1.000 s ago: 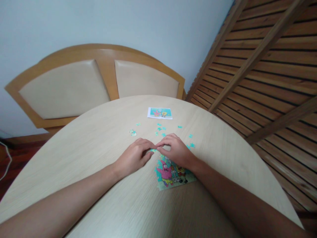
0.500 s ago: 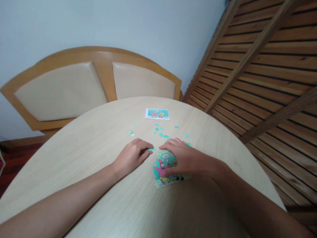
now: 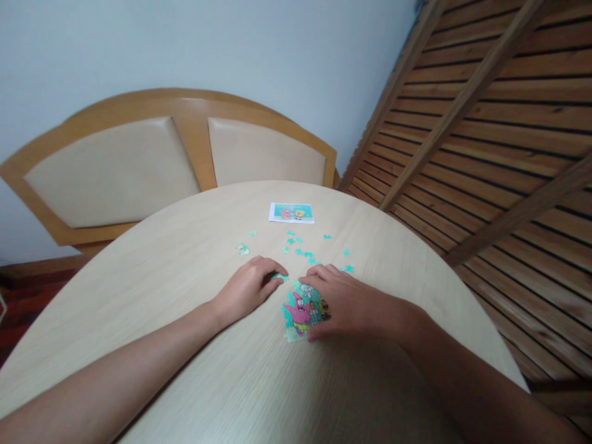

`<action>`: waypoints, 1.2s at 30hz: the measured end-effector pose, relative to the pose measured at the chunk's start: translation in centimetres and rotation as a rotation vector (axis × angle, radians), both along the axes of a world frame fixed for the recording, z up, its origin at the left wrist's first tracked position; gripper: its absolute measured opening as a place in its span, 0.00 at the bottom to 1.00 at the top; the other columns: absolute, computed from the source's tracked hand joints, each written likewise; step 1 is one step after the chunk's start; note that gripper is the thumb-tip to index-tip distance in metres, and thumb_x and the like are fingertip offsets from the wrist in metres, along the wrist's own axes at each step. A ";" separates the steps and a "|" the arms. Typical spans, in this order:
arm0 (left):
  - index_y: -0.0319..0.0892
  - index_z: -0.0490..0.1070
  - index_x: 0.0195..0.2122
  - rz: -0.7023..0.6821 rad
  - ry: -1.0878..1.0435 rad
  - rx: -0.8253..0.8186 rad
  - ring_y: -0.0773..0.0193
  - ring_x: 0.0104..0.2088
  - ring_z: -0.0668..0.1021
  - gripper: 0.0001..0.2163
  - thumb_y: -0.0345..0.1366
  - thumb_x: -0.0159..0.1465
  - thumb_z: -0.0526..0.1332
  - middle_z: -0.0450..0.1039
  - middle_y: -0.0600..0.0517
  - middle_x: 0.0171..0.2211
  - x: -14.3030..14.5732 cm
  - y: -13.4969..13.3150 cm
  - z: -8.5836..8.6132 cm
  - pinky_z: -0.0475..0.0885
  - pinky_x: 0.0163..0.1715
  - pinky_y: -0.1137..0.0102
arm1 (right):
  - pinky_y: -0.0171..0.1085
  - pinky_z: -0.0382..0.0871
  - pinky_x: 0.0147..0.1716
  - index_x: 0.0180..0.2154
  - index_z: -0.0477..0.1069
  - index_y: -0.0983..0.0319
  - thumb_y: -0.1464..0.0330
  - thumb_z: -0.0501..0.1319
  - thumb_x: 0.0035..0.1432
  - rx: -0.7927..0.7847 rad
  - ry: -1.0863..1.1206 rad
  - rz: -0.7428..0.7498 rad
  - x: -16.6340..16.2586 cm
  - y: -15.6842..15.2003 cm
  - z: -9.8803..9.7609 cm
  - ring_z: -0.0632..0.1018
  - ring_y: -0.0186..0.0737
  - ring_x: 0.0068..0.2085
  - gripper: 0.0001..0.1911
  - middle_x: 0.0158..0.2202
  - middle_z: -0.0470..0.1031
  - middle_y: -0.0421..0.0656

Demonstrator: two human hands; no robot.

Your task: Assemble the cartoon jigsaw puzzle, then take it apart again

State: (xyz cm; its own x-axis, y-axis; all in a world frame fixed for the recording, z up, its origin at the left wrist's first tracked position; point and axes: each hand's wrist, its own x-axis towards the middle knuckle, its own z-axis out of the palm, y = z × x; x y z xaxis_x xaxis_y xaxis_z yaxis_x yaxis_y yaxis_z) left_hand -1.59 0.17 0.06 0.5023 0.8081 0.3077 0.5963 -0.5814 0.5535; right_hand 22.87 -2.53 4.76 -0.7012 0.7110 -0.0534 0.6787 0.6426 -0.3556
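Note:
A partly assembled jigsaw puzzle [image 3: 300, 311] with a pink starfish figure lies flat on the table in front of me. My right hand [image 3: 345, 302] spans its right side, thumb at the near edge and fingertips by the far edge, covering much of the picture. Between the thumb and index finger of my left hand [image 3: 252, 283] is a small turquoise puzzle piece [image 3: 280, 277], low over or on the tabletop. That piece is just beyond the puzzle's upper left corner, apart from it.
Several loose turquoise pieces [image 3: 308, 254] are scattered beyond my hands, with a few more [image 3: 243, 248] to the left. A printed picture card [image 3: 292, 213] lies farther back on the round table [image 3: 194, 234]. Behind stand a padded headboard [image 3: 166, 95] and slatted wood [image 3: 462, 117].
The puzzle has turned slightly and shifted a little left and away from me. My right thumb has moved from on the picture to its near edge. My left hand stays nearly still with its piece.

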 end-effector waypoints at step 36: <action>0.44 0.80 0.42 -0.146 0.117 0.163 0.59 0.44 0.78 0.09 0.34 0.71 0.58 0.79 0.49 0.44 -1.0 -0.5 0.4 0.73 0.47 0.62 | 0.50 0.67 0.51 0.52 0.69 0.63 0.44 0.69 0.47 0.036 -0.018 0.021 0.6 1.2 0.2 0.71 0.55 0.51 0.39 0.50 0.70 0.51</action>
State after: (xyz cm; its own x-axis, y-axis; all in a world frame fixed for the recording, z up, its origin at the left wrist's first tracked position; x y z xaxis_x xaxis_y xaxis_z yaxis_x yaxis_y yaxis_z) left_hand -2.54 -0.29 0.48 0.6502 0.6684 0.3612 0.5538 -0.7424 0.3770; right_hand 23.48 -1.38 4.96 -0.7152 0.6978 -0.0411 0.6711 0.6690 -0.3194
